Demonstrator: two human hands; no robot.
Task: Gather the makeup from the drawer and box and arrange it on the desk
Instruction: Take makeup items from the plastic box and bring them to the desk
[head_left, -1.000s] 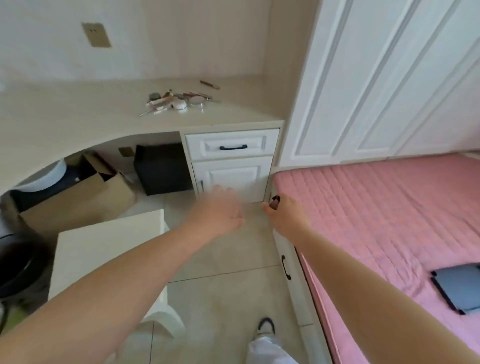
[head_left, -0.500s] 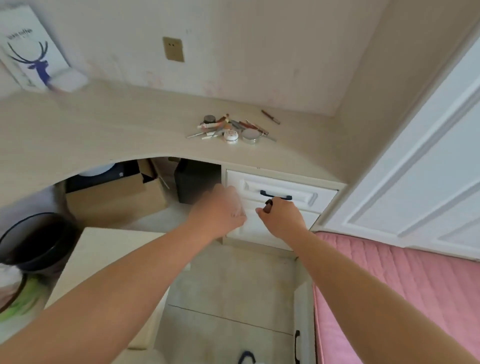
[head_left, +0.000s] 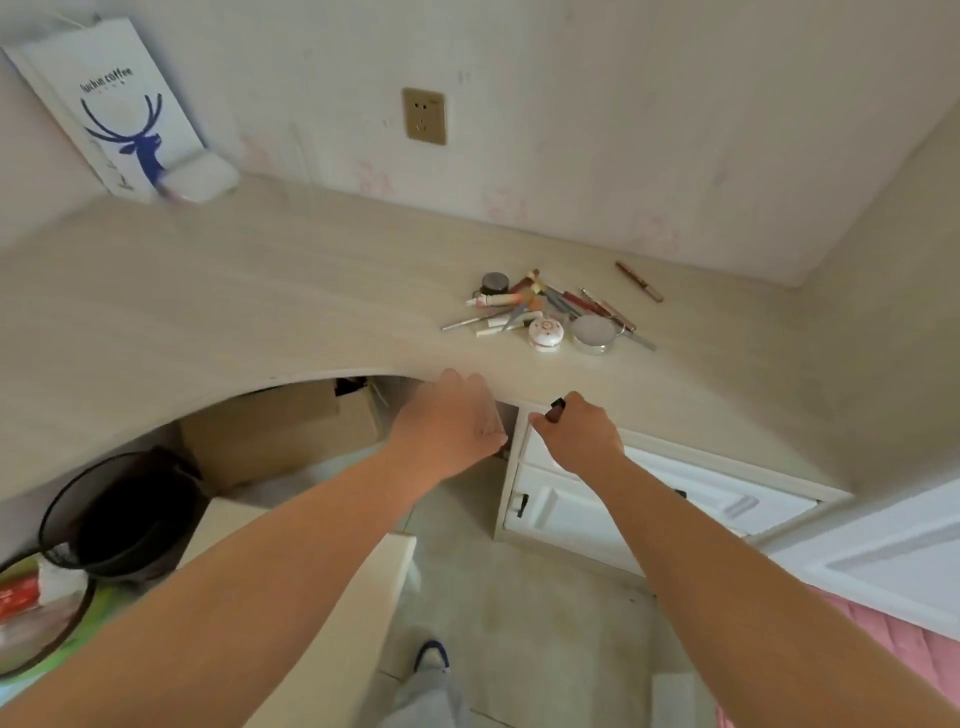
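Observation:
A heap of makeup (head_left: 545, 312) lies on the pale wooden desk (head_left: 234, 312): pencils, tubes, a dark jar, a white round compact and a silver compact. One reddish pencil (head_left: 639, 281) lies apart, nearer the wall. My right hand (head_left: 582, 436) grips a small dark makeup stick (head_left: 556, 410) in front of the desk's front edge, over the white drawer (head_left: 691, 488). My left hand (head_left: 452, 421) hovers beside it with fingers loosely curled and nothing seen in it.
A white paper bag with a blue deer (head_left: 114, 109) leans on the wall at the back left. Under the desk stand a cardboard box (head_left: 280, 431) and a black mesh bin (head_left: 124, 514). A white stool (head_left: 332, 613) is below my arms, a pink bed (head_left: 893, 634) on the right.
I have come closer to the desk and my view has tilted over the desktop. Both hands have risen from the drawer front to the desk's edge, the right still holding the dark stick.

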